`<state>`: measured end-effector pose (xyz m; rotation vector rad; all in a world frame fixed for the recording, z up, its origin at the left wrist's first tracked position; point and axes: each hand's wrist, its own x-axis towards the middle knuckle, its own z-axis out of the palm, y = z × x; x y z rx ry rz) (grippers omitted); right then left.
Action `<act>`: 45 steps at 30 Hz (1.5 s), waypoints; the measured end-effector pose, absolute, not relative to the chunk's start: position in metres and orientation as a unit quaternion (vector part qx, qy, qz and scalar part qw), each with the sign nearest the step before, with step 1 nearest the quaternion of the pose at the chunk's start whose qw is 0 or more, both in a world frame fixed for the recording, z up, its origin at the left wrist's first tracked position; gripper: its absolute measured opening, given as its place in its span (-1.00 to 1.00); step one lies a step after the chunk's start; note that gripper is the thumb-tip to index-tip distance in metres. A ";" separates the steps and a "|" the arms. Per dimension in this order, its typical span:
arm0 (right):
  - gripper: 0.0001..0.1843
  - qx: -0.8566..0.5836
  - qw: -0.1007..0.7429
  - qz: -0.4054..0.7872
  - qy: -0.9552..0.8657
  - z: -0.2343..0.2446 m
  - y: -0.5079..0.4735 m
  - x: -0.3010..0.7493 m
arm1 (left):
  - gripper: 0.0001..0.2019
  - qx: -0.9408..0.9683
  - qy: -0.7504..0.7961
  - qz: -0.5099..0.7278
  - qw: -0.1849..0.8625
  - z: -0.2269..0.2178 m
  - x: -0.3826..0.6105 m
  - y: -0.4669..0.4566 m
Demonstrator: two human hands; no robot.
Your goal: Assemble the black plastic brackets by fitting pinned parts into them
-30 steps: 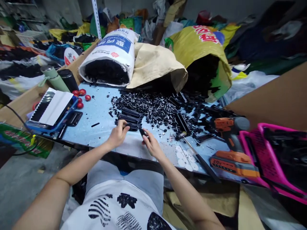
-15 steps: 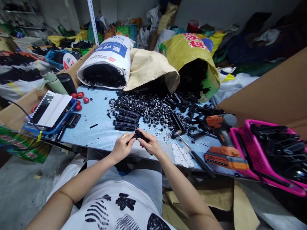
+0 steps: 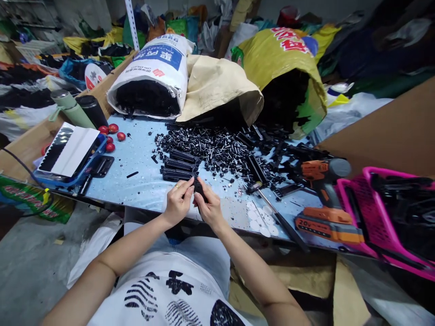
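Close together at the table's front edge, both hands are closed around a black plastic part (image 3: 200, 188). My right hand (image 3: 209, 204) wraps it from the right. The fingertips of my left hand (image 3: 179, 199), with a ring on one finger, pinch at its upper left end; whether they hold a separate small piece is hidden. Just beyond the hands lie several long black plastic parts (image 3: 178, 165) side by side. Behind them spreads a heap of small black pieces with metal pins (image 3: 217, 147).
A white sack (image 3: 152, 72), a beige sack (image 3: 220, 86) and a yellow sack (image 3: 285, 59) open toward me. On the right are a screwdriver (image 3: 275, 215), a cordless drill (image 3: 326, 199) and a pink basket (image 3: 384, 217). A blue tray (image 3: 102, 147), red fruits (image 3: 113, 128) and bottles (image 3: 73, 108) stand left.
The black part has turned more upright in my right hand and no longer sticks out below it. Both hands remain together near the same spot. The view has shifted slightly.
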<state>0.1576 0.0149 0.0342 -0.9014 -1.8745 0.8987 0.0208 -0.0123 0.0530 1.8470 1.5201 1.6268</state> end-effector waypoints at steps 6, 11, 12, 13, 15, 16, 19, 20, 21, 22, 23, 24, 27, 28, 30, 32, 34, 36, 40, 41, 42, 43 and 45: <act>-0.43 -0.312 0.393 0.296 -0.812 0.041 0.026 0.171 | -0.63 0.605 0.480 0.549 0.319 0.045 0.007 -0.006; -0.38 -0.323 0.397 0.275 -0.814 0.039 0.032 0.185 | -0.50 0.433 0.336 0.470 0.692 0.042 0.000 -0.008; -0.37 -0.325 0.398 0.280 -0.811 0.037 0.032 0.186 | -0.48 0.406 0.311 0.443 0.737 0.042 -0.001 -0.008; -0.36 -0.326 0.397 0.284 -0.810 0.035 0.031 0.186 | -0.45 0.383 0.295 0.423 0.767 0.042 -0.002 -0.009; -0.38 -0.329 0.393 0.286 -0.810 0.033 0.029 0.187 | -0.43 0.359 0.290 0.397 0.793 0.041 -0.003 -0.009; -0.40 -0.327 0.391 0.283 -0.813 0.033 0.030 0.189 | -0.43 0.362 0.299 0.385 0.795 0.041 -0.003 -0.008; -0.41 -0.319 0.373 0.270 -0.828 0.040 0.033 0.196 | -0.45 0.445 0.361 0.374 0.729 0.041 -0.001 -0.007; -0.41 -0.321 0.363 0.264 -0.834 0.043 0.035 0.198 | -0.47 0.497 0.396 0.389 0.667 0.041 0.001 -0.007; -0.41 -0.323 0.355 0.257 -0.838 0.046 0.035 0.200 | -0.49 0.554 0.428 0.412 0.583 0.041 0.003 -0.007; -0.40 -0.327 0.352 0.251 -0.841 0.049 0.036 0.201 | -0.52 0.607 0.453 0.436 0.487 0.041 0.007 -0.007; -0.40 -0.329 0.354 0.247 -0.840 0.052 0.035 0.199 | -0.55 0.649 0.466 0.456 0.392 0.041 0.011 -0.007; -0.40 -0.329 0.365 0.245 -0.836 0.054 0.033 0.197 | -0.57 0.679 0.468 0.472 0.312 0.040 0.017 -0.007; -0.44 -0.343 0.427 0.258 -0.796 0.054 0.023 0.181 | -0.58 0.694 0.455 0.530 0.176 0.038 0.032 -0.009; -0.45 -0.348 0.449 0.264 -0.780 0.053 0.019 0.176 | -0.57 0.685 0.454 0.549 0.152 0.037 0.036 -0.010; -0.45 -0.351 0.476 0.270 -0.760 0.051 0.014 0.169 | -0.56 0.673 0.452 0.572 0.122 0.038 0.038 -0.011; -0.43 -0.332 0.477 0.269 -0.768 0.050 0.013 0.169 | -0.56 0.689 0.438 0.567 0.111 0.040 0.033 -0.011; -0.42 -0.305 0.462 0.266 -0.790 0.051 0.014 0.174 | -0.57 0.721 0.415 0.541 0.119 0.044 0.025 -0.009; -0.42 -0.294 0.449 0.267 -0.801 0.052 0.017 0.180 | -0.59 0.740 0.403 0.520 0.139 0.046 0.017 -0.005; -0.42 -0.324 0.438 0.277 -0.792 0.051 0.021 0.183 | -0.62 0.740 0.396 0.504 0.205 0.047 0.010 0.002; -0.42 -0.326 0.433 0.276 -0.794 0.050 0.022 0.184 | -0.62 0.735 0.400 0.497 0.231 0.047 0.009 0.002; -0.42 -0.322 0.428 0.273 -0.799 0.049 0.023 0.185 | -0.62 0.724 0.407 0.488 0.268 0.047 0.009 0.002; -0.42 -0.315 0.422 0.269 -0.806 0.048 0.024 0.187 | -0.61 0.704 0.417 0.479 0.318 0.047 0.009 0.001; -0.42 -0.300 0.413 0.254 -0.822 0.048 0.027 0.196 | -0.54 0.630 0.430 0.457 0.457 0.049 0.008 -0.002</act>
